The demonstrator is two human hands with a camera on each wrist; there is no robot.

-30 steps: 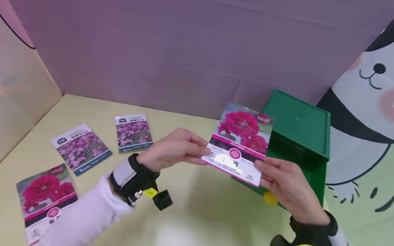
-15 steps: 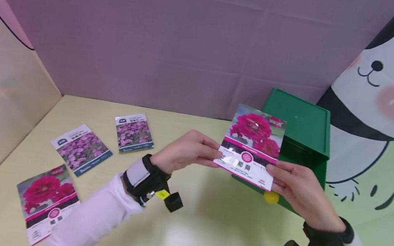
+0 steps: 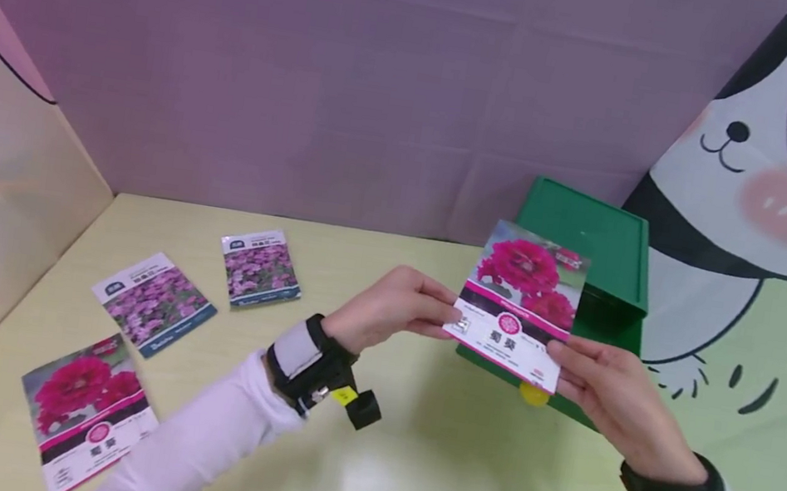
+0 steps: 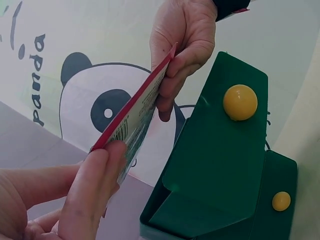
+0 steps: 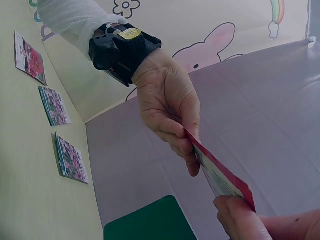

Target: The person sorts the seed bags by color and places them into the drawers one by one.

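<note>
Both hands grip one seed packet [image 3: 519, 303] above the counter [image 3: 408, 466], just in front of the green box [image 3: 593, 248]. The left hand [image 3: 395, 309] pinches its left edge; the right hand [image 3: 610, 393] pinches its lower right corner. Three more packets [image 3: 154, 304] lie flat at left.

A glossy seed packet [image 3: 520, 301] printed with magenta blooms above a pink band and white label panel is held upright, face to the head camera and tilted slightly clockwise, pinched at its 9 o'clock and 4 o'clock edges, just before a green box [image 3: 594, 240] standing at its 1 o'clock.
</note>
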